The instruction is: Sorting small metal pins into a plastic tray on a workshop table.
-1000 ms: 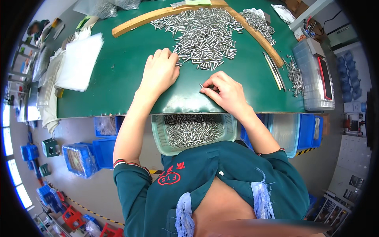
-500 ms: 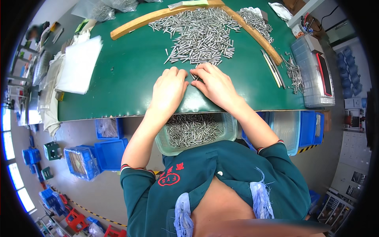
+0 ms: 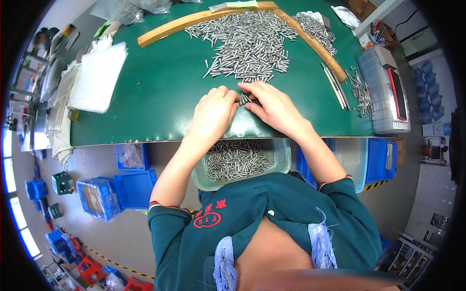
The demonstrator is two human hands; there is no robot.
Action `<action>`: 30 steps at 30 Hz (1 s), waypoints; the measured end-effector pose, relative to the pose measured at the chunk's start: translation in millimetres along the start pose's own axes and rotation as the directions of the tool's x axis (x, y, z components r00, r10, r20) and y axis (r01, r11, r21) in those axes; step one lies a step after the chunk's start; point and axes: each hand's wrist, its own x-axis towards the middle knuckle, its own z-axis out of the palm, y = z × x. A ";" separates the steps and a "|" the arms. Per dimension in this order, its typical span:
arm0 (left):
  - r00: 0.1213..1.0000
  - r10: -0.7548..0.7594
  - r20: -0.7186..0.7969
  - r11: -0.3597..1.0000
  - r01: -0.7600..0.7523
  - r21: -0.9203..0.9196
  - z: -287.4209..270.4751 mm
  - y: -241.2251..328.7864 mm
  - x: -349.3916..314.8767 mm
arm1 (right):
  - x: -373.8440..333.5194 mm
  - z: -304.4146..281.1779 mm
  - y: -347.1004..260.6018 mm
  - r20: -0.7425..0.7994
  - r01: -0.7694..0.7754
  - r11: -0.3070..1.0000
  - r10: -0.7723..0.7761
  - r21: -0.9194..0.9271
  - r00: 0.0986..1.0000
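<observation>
A small bunch of silver metal pins (image 3: 245,99) is between my two hands, low over the green tabletop near its front edge. My left hand (image 3: 213,110) has its fingers curled, with the tips against the bunch's left side; the palm side is hidden. My right hand (image 3: 275,107) bends thumb and forefinger around the bunch from the right, its other fingers folded behind. Just beyond my fingers spreads a large pile of similar pins (image 3: 250,46). Under the table edge, at my lap, a pale green plastic basket (image 3: 200,177) holds many more.
Wooden strips (image 3: 204,18) border the pile at the back and right. White sheets (image 3: 99,80) lie on the left. Thin rods (image 3: 335,87), loose pins (image 3: 360,92) and a clear plastic box (image 3: 376,92) with a red-edged phone (image 3: 398,92) are on the right. Blue crates (image 3: 136,189) stand below.
Both hands have shifted slightly right and toward me, drawing back from the pile. More of the pin bunch now shows between them.
</observation>
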 end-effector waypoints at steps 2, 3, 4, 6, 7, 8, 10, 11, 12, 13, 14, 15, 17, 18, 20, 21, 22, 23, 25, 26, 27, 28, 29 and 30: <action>1.000 -0.023 0.015 0.999 0.024 -0.040 -0.9 0.9 -2.6 | 0.3 -2.6 -2.4 0.044 0.000 1.000 0.000 -0.004 0.999; 1.000 -0.026 0.016 0.999 0.026 -0.040 -0.3 -0.1 -4.5 | 0.8 -1.3 -2.4 0.047 0.000 1.000 0.000 -0.003 0.999; 1.000 -0.030 -0.009 0.998 0.030 -0.052 -0.4 0.0 -6.6 | 0.6 -0.7 -3.4 0.021 0.044 0.997 -0.043 -0.071 0.999; 0.999 -0.035 -0.035 0.997 0.032 -0.065 -2.4 4.2 -12.0 | -1.0 1.8 -4.2 -0.002 0.085 0.987 -0.086 -0.139 0.996; 0.996 -0.072 -0.056 0.986 0.062 -0.156 -4.0 7.8 -15.6 | -1.7 5.4 -1.9 -0.021 0.101 0.981 -0.106 -0.164 0.994; 0.991 -0.111 -0.073 0.965 0.089 -0.248 -6.1 12.3 -20.0 | -2.5 7.4 -0.3 -0.039 0.116 0.975 -0.126 -0.188 0.991; 0.960 -0.239 0.149 0.746 0.279 -0.605 -17.2 25.9 -33.7 | -7.8 4.4 -0.2 -0.009 0.111 0.974 -0.115 -0.199 0.993; 0.887 -0.226 0.402 0.440 0.461 -0.771 -21.9 30.8 -40.7 | -11.5 1.9 -1.2 0.019 0.109 0.972 -0.107 -0.211 0.994; 0.854 -0.136 0.502 0.250 0.520 -0.817 -13.2 28.6 -50.7 | -15.6 -2.1 -3.8 0.023 0.108 0.973 -0.105 -0.206 0.994; 0.817 -0.087 0.570 0.126 0.577 -0.807 -9.7 30.0 -58.7 | -19.8 -8.6 -9.6 0.090 0.073 0.979 -0.057 -0.190 0.994; 0.777 -0.024 0.629 -0.001 0.629 -0.777 -3.5 30.1 -65.1 | -24.8 -12.8 -13.1 0.160 0.032 0.983 -0.003 -0.179 0.987; 0.738 0.000 0.675 -0.127 0.669 -0.732 7.0 26.4 -71.9 | -29.4 -14.7 -15.0 0.175 0.044 0.986 -0.016 -0.158 0.984; 0.707 -0.040 0.706 -0.348 0.652 -0.673 22.3 27.7 -78.7 | -39.4 -17.6 -21.1 0.195 0.058 0.991 -0.034 -0.117 0.980; 0.698 -0.028 0.716 -0.388 0.652 -0.651 24.6 28.9 -79.7 | -45.1 -16.8 -23.1 0.197 0.072 0.992 -0.051 -0.100 0.979; 0.697 0.060 0.715 -0.527 0.630 -0.570 32.5 27.3 -79.1 | -51.0 -17.5 -29.7 0.212 0.074 0.994 -0.055 -0.081 0.976; 0.692 0.057 0.719 -0.555 0.621 -0.553 34.8 27.8 -77.1 | -53.6 -18.5 -32.9 0.217 0.079 0.995 -0.063 -0.064 0.974; 0.702 0.069 0.709 -0.573 0.610 -0.548 38.1 27.0 -77.0 | -55.3 -19.0 -33.9 0.228 0.080 0.995 -0.064 -0.063 0.972; 0.711 0.079 0.698 -0.590 0.598 -0.542 40.6 26.7 -77.5 | -56.2 -20.0 -34.4 0.232 0.079 0.995 -0.063 -0.062 0.971; 0.706 0.062 0.706 -0.575 0.603 -0.553 38.2 29.5 -76.4 | -58.3 -22.2 -34.8 0.258 0.063 0.998 -0.063 0.006 0.964; 0.694 0.033 0.719 -0.534 0.621 -0.574 37.2 31.7 -75.6 | -59.6 -21.5 -33.7 0.261 0.061 0.998 -0.061 0.008 0.963; 0.683 0.003 0.731 -0.490 0.638 -0.594 37.0 33.5 -75.4 | -60.9 -19.7 -31.8 0.251 0.034 0.999 -0.043 0.041 0.967; 0.693 -0.015 0.720 -0.455 0.637 -0.622 38.9 34.6 -76.4 | -61.7 -18.5 -30.4 0.243 0.008 0.997 -0.026 0.075 0.970; 0.693 -0.016 0.721 -0.456 0.637 -0.622 39.2 36.1 -76.7 | -62.2 -17.8 -30.4 0.245 0.008 0.997 -0.026 0.075 0.969; 0.703 -0.038 0.710 -0.414 0.636 -0.651 38.9 37.8 -77.0 | -62.5 -17.0 -31.0 0.235 0.007 0.998 -0.023 0.066 0.972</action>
